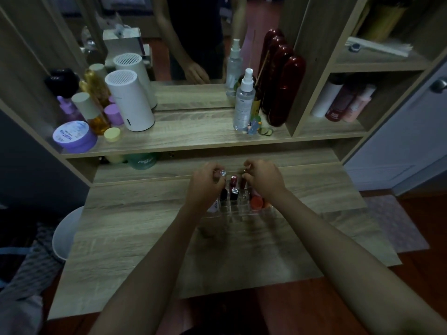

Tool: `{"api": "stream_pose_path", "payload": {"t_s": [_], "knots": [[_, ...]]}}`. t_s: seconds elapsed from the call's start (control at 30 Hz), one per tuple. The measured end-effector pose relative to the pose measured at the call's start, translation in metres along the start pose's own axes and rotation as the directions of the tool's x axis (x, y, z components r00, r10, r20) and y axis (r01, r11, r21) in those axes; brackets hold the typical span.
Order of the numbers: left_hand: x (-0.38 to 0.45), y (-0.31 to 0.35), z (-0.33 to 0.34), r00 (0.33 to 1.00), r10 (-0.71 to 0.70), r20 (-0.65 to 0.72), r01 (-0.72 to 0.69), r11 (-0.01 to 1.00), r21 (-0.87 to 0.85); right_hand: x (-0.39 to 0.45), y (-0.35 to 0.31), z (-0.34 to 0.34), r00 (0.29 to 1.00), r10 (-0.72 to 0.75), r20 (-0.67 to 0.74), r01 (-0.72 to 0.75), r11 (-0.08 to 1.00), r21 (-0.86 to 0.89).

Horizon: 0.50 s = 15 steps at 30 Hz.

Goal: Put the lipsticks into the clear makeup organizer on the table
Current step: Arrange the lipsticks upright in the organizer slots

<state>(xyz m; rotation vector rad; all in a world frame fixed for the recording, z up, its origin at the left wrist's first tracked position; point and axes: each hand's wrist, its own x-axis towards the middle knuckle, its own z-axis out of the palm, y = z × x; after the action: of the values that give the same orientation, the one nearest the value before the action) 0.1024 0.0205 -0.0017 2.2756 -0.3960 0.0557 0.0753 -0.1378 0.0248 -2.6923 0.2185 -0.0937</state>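
The clear makeup organizer (238, 215) stands on the wooden table (145, 238), between my two hands. Several lipsticks stand upright in its slots, among them a dark red one (233, 187) with a silver band and an orange-capped one (256, 202). My left hand (205, 187) hovers over the organizer's left side, fingers pinched on a small shiny cap-like piece (222, 172). My right hand (263, 180) is over the right side, fingers closed on the top of a dark lipstick (242, 182). The hands hide the organizer's back slots.
A shelf (193, 139) above the table carries jars, a white cylinder (129, 102), a spray bottle (244, 102) and a dark red case (285, 90). A mirror stands behind it. Side cubbies hold bottles (343, 102). A white stool (66, 233) is at the left.
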Motion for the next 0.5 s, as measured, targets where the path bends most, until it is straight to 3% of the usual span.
{"api": "stream_pose_path", "payload": {"t_s": [0.1, 0.2, 0.5], "knots": [[-0.001, 0.0, 0.0, 1.0, 0.031, -0.003, -0.031, 0.999, 0.013, 0.0, -0.004, 0.0, 0.994, -0.098, -0.05, 0.093, 0.991, -0.1], [-0.001, 0.0, 0.001, 0.999, 0.034, -0.003, -0.034, 0.999, 0.01, 0.002, -0.01, 0.004, 0.982, -0.189, -0.015, 0.183, 0.963, -0.2], [0.004, -0.001, 0.002, 1.0, 0.008, 0.016, -0.008, 1.0, 0.015, 0.01, -0.016, 0.011, 0.983, -0.179, 0.046, 0.184, 0.926, -0.329]]}}
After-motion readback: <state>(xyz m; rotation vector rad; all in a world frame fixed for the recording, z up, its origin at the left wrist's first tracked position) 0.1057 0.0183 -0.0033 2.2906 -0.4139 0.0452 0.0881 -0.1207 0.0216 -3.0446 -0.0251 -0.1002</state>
